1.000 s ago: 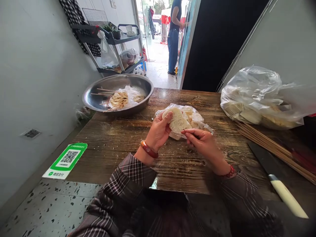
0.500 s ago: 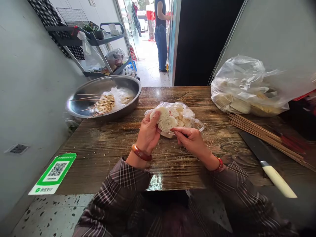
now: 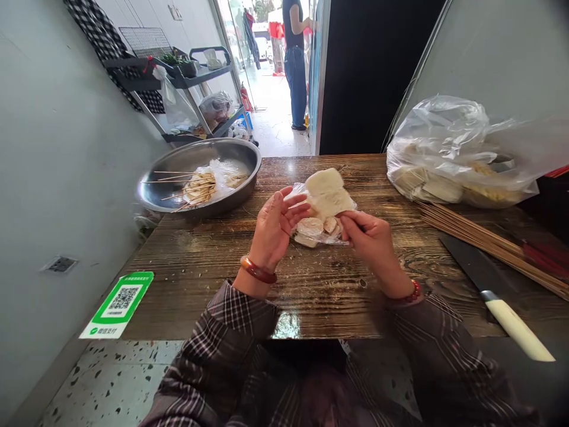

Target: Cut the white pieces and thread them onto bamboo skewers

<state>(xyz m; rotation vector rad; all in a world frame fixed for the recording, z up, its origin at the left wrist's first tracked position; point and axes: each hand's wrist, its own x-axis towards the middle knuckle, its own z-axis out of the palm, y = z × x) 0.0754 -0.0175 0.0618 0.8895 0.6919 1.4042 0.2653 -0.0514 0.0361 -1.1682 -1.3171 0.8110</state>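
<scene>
Pale, flat slices are held up by my right hand, whose thumb and fingers pinch at their lower right edge; a stick is mostly hidden there. My left hand is just left of them, palm up with its fingers apart, holding nothing. Beneath the slices, a clear plastic bag with more pale pieces lies on the dark wooden table.
A metal basin with skewered slices stands at the back left. On the right are a large plastic bag, a bundle of sticks and a knife. A green-and-white card lies front left. A person stands in the doorway.
My left hand has let go of the slice and opened. My right hand has moved right and up, and the slices now hang from it above the bag. The view has shifted slightly.
</scene>
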